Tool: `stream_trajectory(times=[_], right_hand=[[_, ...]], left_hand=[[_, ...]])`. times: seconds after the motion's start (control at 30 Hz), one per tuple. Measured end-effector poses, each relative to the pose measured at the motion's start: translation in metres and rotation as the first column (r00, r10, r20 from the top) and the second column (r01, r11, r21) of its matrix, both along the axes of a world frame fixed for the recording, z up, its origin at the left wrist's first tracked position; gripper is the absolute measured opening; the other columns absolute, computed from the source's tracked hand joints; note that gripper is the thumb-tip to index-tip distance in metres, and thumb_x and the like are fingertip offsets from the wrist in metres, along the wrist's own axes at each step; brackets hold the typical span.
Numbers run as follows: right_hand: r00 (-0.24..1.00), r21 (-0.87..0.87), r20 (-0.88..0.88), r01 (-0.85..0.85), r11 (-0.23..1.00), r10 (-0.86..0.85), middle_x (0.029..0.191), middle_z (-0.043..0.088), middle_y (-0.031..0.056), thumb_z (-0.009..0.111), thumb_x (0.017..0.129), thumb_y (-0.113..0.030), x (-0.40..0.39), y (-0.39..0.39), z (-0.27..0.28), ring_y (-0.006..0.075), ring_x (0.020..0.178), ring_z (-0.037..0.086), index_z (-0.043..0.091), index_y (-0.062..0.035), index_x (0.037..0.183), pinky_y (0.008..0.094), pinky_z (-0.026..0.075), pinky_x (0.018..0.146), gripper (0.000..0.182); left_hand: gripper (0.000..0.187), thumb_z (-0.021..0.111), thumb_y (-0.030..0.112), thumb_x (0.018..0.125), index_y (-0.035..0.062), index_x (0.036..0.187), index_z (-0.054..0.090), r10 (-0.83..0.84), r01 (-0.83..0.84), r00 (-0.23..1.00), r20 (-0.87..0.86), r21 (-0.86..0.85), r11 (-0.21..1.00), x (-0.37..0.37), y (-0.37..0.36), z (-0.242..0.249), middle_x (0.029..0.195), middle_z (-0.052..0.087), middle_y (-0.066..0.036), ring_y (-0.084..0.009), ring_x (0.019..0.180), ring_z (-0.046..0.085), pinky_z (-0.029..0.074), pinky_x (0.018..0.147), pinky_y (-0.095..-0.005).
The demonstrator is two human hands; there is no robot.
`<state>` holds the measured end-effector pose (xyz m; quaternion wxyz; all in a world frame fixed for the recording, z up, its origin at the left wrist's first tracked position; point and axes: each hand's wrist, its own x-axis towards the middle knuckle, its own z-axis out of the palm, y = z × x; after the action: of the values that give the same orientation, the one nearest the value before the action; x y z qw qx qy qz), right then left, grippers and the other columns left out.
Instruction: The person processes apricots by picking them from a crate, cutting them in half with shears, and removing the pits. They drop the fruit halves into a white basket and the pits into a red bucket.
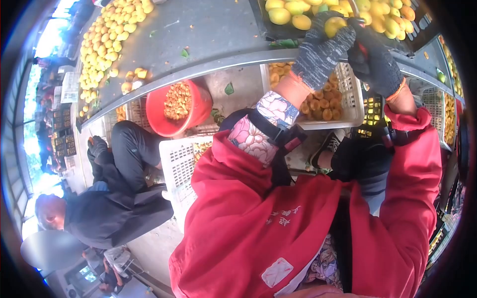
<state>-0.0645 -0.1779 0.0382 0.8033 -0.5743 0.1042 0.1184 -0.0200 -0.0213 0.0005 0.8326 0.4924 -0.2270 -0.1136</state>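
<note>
My left hand (pixel 323 54), in a grey knitted glove, is closed around a yellow apricot (pixel 335 27) above the table's near edge. Right beside it, my right hand (pixel 375 62) in a dark glove has its fingers curled in, near the apricot. A small red bit (pixel 362 48) shows between those fingers; I cannot tell what it belongs to. Behind both hands, whole apricots (pixel 279 16) fill a crate on the table. Below my hands, a white plastic basket (pixel 354 94) holds halved apricots (pixel 323 103).
The metal table (pixel 208 35) carries a large spread of apricots (pixel 107 39) at left and a few leaves. On the floor stand a red bucket (pixel 204 107) of apricot pieces and another white basket (pixel 175 161). A person in dark clothes (pixel 117 216) sits at left.
</note>
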Motion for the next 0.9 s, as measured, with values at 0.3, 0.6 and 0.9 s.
stream_trajectory(times=[0.3,0.6,0.9], right_hand=[[0.991,-0.106,-0.021,0.133,0.986,-0.136,0.055,0.042,-0.0065,0.062,0.093,-0.049,0.004,-0.003,0.021,0.0047,0.045,0.036,0.066,-0.0058,0.094,0.0216,0.027,0.042,0.044],[0.979,0.178,0.091,0.167,0.970,-0.185,0.055,0.043,-0.0063,0.061,0.096,-0.041,0.001,-0.017,0.034,0.0042,0.044,0.039,0.063,0.0026,0.103,0.0209,0.029,0.041,0.045],[0.908,-0.129,0.301,0.341,0.931,-0.291,0.059,0.035,-0.0079,0.056,0.099,-0.032,-0.030,-0.062,0.083,0.0031,0.045,0.033,0.061,0.0002,0.108,0.0198,0.026,0.040,0.034]], left_hand=[[0.035,0.061,0.018,0.098,0.0091,0.130,0.051,-0.004,0.006,0.998,0.068,-0.022,1.000,0.008,0.005,-0.022,0.122,0.058,-0.008,-0.0192,0.107,0.060,0.056,0.085,-0.0330],[0.038,0.071,0.014,0.090,0.0025,0.123,0.055,-0.070,0.081,0.976,-0.206,0.046,0.996,-0.004,-0.010,-0.002,0.103,0.063,-0.005,-0.0119,0.086,0.061,0.053,0.074,-0.0254],[0.029,0.067,0.009,0.092,-0.0010,0.118,0.058,-0.128,0.123,0.949,-0.288,-0.038,0.992,-0.007,-0.010,0.006,0.105,0.063,-0.007,-0.0150,0.092,0.063,0.056,0.080,-0.0276]])
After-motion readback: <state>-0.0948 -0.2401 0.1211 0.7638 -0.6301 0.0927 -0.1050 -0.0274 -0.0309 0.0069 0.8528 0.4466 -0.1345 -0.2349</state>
